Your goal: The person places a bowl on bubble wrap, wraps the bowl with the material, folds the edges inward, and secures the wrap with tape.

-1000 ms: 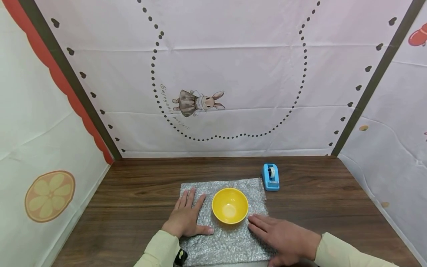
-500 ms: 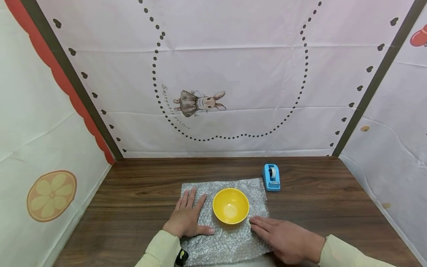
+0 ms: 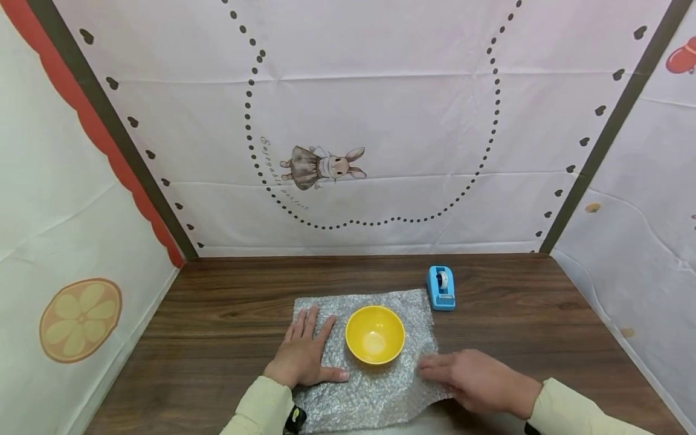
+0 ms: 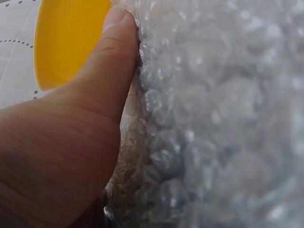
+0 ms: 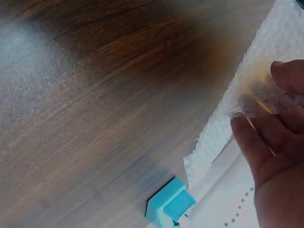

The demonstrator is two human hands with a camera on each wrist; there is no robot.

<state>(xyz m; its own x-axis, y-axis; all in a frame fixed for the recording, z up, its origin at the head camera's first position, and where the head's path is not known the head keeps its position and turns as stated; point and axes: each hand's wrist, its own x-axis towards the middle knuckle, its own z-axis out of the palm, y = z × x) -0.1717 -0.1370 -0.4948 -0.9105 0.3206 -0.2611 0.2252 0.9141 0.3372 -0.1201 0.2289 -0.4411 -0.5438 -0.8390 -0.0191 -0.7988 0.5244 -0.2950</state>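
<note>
A yellow bowl (image 3: 375, 335) stands upright on a sheet of clear bubble wrap (image 3: 353, 408) spread over the wooden table. My left hand (image 3: 304, 357) rests flat on the left part of the sheet, fingers spread and thumb pointing toward the bowl. In the left wrist view the thumb (image 4: 107, 61) lies in front of the bowl (image 4: 71, 42), and bubble wrap rises close to the lens. Right of the bowl, my right hand (image 3: 478, 379) holds the sheet's near right corner, raised off the table. The right wrist view has that corner (image 5: 266, 97) between thumb and fingers.
A blue tape dispenser (image 3: 441, 289) stands just beyond the sheet's far right corner. Dark wooden tabletop (image 3: 234, 326) extends to both sides. Printed white cloth (image 3: 413, 133) hangs at the back and both sides.
My right hand has shifted right and lifted the near right corner of the bubble wrap, which now curls up. The left hand and the bowl stay put.
</note>
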